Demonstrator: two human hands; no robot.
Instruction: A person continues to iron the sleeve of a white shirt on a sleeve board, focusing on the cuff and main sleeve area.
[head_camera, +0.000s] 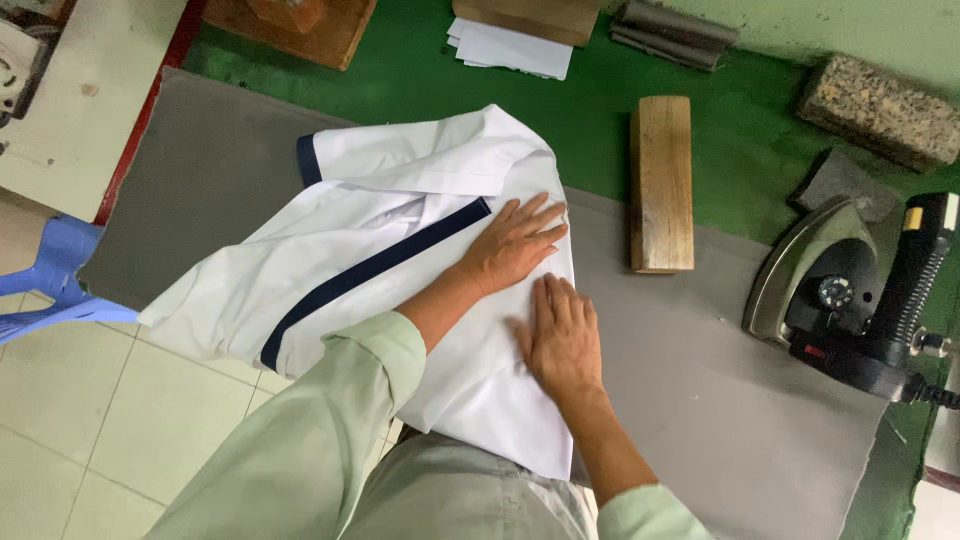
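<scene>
Hidden: lower edge of the white shirt (400, 240) tucked behind the green sleeve (320, 430) and the body; iron (850, 300) cut off at the right edge; paper sheets (510, 47) half under a wooden board.
Shirt place: on the grey counter (700, 400), one part hanging off the near edge over the tiled floor (90, 420).
Shirt direction: long side slanted, from low left up to high right; dark blue stripe (370, 270) along the same slant; collar end toward the top.
Left hand (515, 243): flat on the shirt, fingers spread, no grip closed on anything.
Right hand (562, 335): flat on the shirt too, palm down, just beside the left hand, grip open.
Surface: grey pad on green cloth; wooden block (662, 183) near the hands.
Room: pale floor tiles, blue plastic stool (55, 275) at the left, pale green wall at the top.
</scene>
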